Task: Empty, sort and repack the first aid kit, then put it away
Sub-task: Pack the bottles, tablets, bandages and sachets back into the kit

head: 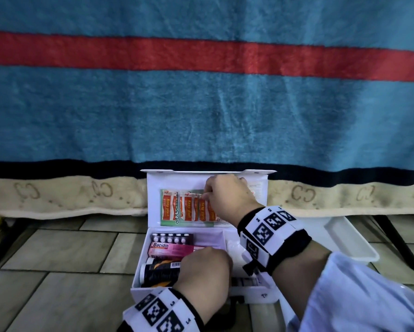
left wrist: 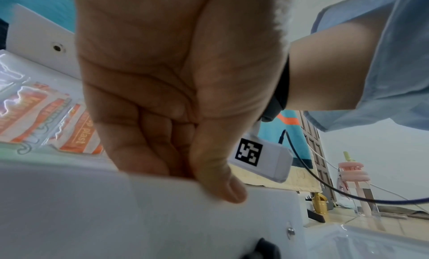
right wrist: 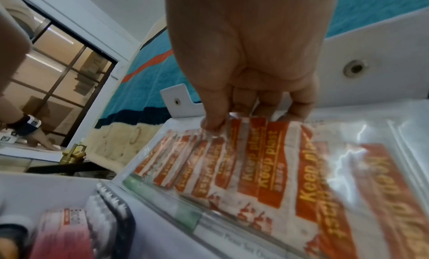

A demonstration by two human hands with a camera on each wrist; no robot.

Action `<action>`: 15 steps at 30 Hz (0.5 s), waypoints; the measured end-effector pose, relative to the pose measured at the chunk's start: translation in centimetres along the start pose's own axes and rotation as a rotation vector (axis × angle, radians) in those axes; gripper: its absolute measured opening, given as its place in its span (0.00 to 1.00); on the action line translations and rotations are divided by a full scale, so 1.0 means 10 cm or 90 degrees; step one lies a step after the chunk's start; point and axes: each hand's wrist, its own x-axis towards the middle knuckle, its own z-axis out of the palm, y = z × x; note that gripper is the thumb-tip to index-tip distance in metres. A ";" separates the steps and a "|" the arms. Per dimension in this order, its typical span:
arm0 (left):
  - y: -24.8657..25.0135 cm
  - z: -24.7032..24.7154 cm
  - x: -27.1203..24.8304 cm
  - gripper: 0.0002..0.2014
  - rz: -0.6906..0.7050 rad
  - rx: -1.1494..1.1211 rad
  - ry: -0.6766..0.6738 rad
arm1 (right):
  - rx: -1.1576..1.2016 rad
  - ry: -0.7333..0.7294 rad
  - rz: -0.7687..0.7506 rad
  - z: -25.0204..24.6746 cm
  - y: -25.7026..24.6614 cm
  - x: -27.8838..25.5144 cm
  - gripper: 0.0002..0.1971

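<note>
The white first aid kit (head: 138,259) lies open on the tiled floor, its lid (head: 153,185) upright against the bed. A clear pocket in the lid holds several orange "Keep plast" plasters (head: 170,207). My right hand (head: 204,194) pinches the top of those plasters (right wrist: 267,162) between thumb and fingers (right wrist: 213,123). My left hand (head: 201,259) grips the kit's front wall (left wrist: 92,208), fingers curled inside and thumb (left wrist: 223,185) outside. Inside lie a pill blister pack (head: 172,237), a pink Bacidin box (head: 170,249) and a dark bottle (head: 160,271).
A white tray (head: 352,240) sits on the floor right of the kit. The bed with a blue and red blanket (head: 201,104) stands right behind, with black legs (head: 397,240) at both sides. A pink drink bottle (left wrist: 352,173) stands further right.
</note>
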 end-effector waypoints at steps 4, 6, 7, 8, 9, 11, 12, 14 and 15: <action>-0.01 0.01 -0.01 0.12 0.003 -0.030 0.004 | -0.010 -0.005 0.009 0.01 -0.03 0.00 0.08; -0.01 0.01 -0.01 0.12 0.002 -0.036 0.005 | -0.007 -0.010 0.014 -0.03 -0.04 -0.01 0.08; -0.01 0.00 -0.01 0.13 -0.004 -0.031 0.002 | -0.003 -0.008 0.015 -0.05 -0.03 -0.01 0.09; -0.01 0.00 -0.01 0.13 -0.009 -0.030 0.001 | -0.001 -0.003 0.018 -0.09 -0.03 -0.03 0.10; 0.00 -0.01 -0.01 0.13 -0.013 -0.027 -0.001 | 0.003 0.006 0.020 -0.14 -0.02 -0.05 0.11; 0.01 -0.03 -0.02 0.13 -0.017 -0.017 -0.001 | 0.038 0.020 0.028 -0.23 0.04 -0.10 0.12; 0.01 -0.03 -0.02 0.13 -0.018 -0.012 0.004 | 0.071 0.022 0.032 -0.29 0.08 -0.14 0.12; 0.00 -0.03 -0.02 0.11 -0.020 -0.021 0.010 | 0.116 0.028 0.029 -0.41 0.18 -0.26 0.11; -0.01 -0.04 -0.02 0.07 -0.024 -0.031 0.014 | 0.132 0.036 0.018 -0.46 0.24 -0.35 0.10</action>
